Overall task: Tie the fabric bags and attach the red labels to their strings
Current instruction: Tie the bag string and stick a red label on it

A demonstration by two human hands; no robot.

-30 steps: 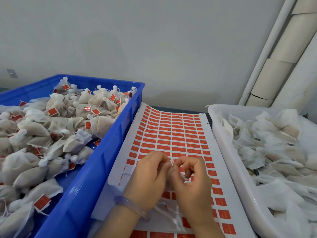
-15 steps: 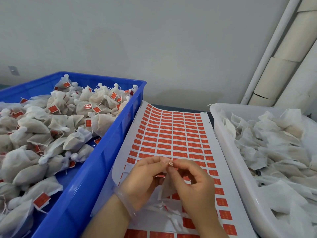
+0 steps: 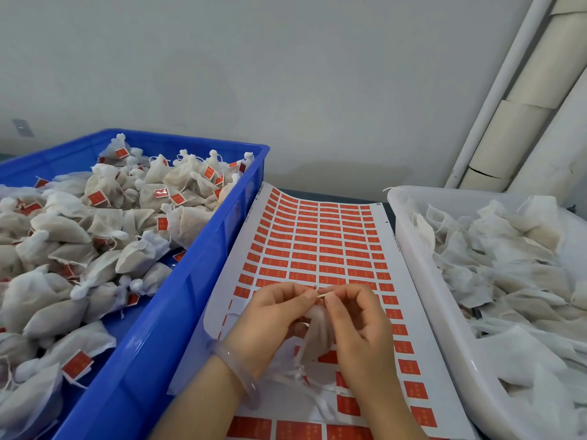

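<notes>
— Closest to us, a pale bracelet is sitting on our left wrist, and loose white strings are trailing across the near end of the label sheet.

— Just past that, we are curling our left hand and right hand toward each other, so the fingertips are meeting. Both are pinching one small red label between thumb and forefinger.

— And the fabric bag is hanging between our palms, right under that label and above the sheet.

— We are not making out whether its string is caught inside the label; it is too small.

— The sheet is lying between the two bins, its rows of red labels running away from us. Some spots near our hands are showing bare white backing.

— On our left the blue crate is holding a heap of tied bags, many showing red tags.

— On our right the white tub is holding limp, crumpled bags.

— Farthest off, a grey wall is standing behind everything, with a white pipe slanting up at the far right.
</notes>
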